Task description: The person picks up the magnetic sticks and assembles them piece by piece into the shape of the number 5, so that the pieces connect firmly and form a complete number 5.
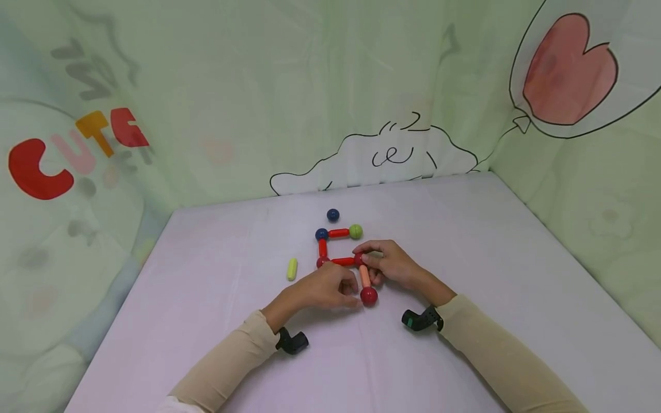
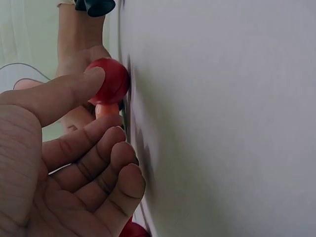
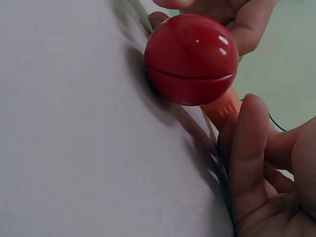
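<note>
Magnetic-style sticks and balls form a joined chain on the table. A green ball (image 1: pixel 356 231), a blue ball (image 1: pixel 322 234) and a partly hidden red ball (image 1: pixel 321 262) are linked by red sticks (image 1: pixel 338 233). Another red stick (image 1: pixel 343 261) runs to a red corner ball (image 1: pixel 358 260), which my right hand (image 1: pixel 391 264) pinches between thumb and index finger. From that corner an orange stick (image 1: pixel 365 276) reaches toward me, ending in a larger red ball (image 3: pixel 191 59). My left hand (image 1: pixel 326 287) is beside this end ball, fingers loosely bent, thumb overlapping it in the left wrist view.
A loose dark blue ball (image 1: pixel 333 215) lies behind the chain. To its left is a loose yellow-green stick (image 1: pixel 292 269). Printed fabric walls (image 1: pixel 232 115) stand along the back and sides of the pale table (image 1: pixel 206 246).
</note>
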`<state>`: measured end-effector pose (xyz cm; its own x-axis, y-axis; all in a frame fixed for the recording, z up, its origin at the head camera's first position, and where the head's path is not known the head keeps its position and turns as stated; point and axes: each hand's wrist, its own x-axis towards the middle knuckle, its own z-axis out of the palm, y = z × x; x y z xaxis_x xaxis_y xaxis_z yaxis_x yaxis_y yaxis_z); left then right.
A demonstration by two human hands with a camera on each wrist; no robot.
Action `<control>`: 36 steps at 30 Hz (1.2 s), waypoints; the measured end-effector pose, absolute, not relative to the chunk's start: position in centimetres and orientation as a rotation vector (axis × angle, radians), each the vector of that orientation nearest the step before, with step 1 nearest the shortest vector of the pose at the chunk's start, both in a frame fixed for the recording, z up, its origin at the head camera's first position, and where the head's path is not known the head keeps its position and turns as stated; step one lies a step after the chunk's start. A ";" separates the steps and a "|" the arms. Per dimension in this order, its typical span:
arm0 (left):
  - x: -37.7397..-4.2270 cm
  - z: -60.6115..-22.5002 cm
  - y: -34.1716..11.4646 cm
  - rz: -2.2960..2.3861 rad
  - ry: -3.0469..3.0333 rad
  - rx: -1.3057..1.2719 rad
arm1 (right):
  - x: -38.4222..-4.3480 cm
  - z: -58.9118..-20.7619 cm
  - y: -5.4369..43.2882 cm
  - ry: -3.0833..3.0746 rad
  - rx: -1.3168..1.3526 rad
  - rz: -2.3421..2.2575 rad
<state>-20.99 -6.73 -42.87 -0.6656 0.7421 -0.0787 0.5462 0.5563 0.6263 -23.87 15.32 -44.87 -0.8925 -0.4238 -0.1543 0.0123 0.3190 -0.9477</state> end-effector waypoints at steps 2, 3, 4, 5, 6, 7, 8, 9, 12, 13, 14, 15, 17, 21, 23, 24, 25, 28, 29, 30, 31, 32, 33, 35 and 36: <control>-21.3 -42.7 -7.0 0.823 2.462 1.058 | -23.9 -44.9 15.3 2.215 -0.353 -1.591; -21.4 -42.5 -7.2 0.828 2.464 1.056 | -24.0 -44.9 15.3 2.215 -0.348 -1.588; -21.6 -42.3 -7.4 0.833 2.468 1.060 | -24.0 -44.8 15.3 2.214 -0.344 -1.586; -21.8 -42.0 -7.6 0.841 2.470 1.058 | -24.1 -44.8 15.3 2.214 -0.340 -1.584; -22.1 -41.7 -7.7 0.847 2.472 1.056 | -24.1 -44.8 15.3 2.212 -0.337 -1.585; -22.3 -41.3 -7.9 0.847 2.479 1.057 | -24.2 -44.8 15.3 2.210 -0.335 -1.587; -22.6 -40.8 -8.0 0.846 2.486 1.053 | -24.2 -44.7 15.3 2.208 -0.333 -1.589; -22.9 -40.5 -8.2 0.842 2.496 1.047 | -24.2 -44.7 15.3 2.200 -0.332 -1.594; -23.8 -39.3 -8.6 0.830 2.537 1.009 | -24.2 -44.6 15.3 2.191 -0.319 -1.601; -24.1 -39.0 -8.7 0.826 2.552 0.992 | -24.3 -44.5 15.3 2.191 -0.318 -1.603; -24.5 -38.8 -8.9 0.822 2.570 0.970 | -24.3 -44.5 15.3 2.190 -0.318 -1.606; -24.9 -38.6 -9.1 0.822 2.586 0.945 | -24.3 -44.5 15.4 2.192 -0.321 -1.610; -25.7 -38.3 -9.5 0.829 2.619 0.897 | -24.3 -44.5 15.4 2.199 -0.333 -1.610; -27.0 -38.8 -10.1 0.840 2.670 0.803 | -24.2 -44.8 15.5 2.192 -0.330 -1.608; -27.6 -39.3 -10.3 0.853 2.688 0.772 | -24.1 -44.9 15.5 2.183 -0.323 -1.610; -27.8 -39.5 -10.3 0.856 2.697 0.756 | -24.0 -44.9 15.5 2.181 -0.326 -1.611; -28.0 -39.7 -10.4 0.862 2.706 0.745 | -24.0 -45.0 15.5 2.178 -0.328 -1.616; -28.5 -40.2 -10.4 0.864 2.730 0.718 | -23.9 -45.1 15.4 2.160 -0.346 -1.623; -28.6 -40.3 -10.5 0.859 2.738 0.710 | -23.8 -45.1 15.4 2.154 -0.350 -1.626; -28.8 -40.4 -10.5 0.851 2.743 0.704 | -23.8 -45.2 15.4 2.151 -0.351 -1.627; -28.9 -40.5 -10.5 0.846 2.749 0.699 | -23.8 -45.2 15.4 2.152 -0.353 -1.626; -29.0 -40.6 -10.6 0.838 2.755 0.695 | -23.8 -45.2 15.4 2.153 -0.356 -1.625; -29.1 -40.6 -10.7 0.836 2.759 0.689 | -23.8 -45.2 15.4 2.155 -0.355 -1.627; -29.3 -40.7 -11.0 0.835 2.773 0.682 | -23.9 -45.1 15.4 2.161 -0.350 -1.631; -29.4 -40.8 -11.2 0.835 2.781 0.676 | -23.9 -45.1 15.4 2.166 -0.348 -1.631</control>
<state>-29.37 -11.22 -40.83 -0.8849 0.4651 -0.0229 0.3755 0.7418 0.5557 -23.94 15.40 -45.07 -0.8870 -0.4301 -0.1684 0.0429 0.2863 -0.9572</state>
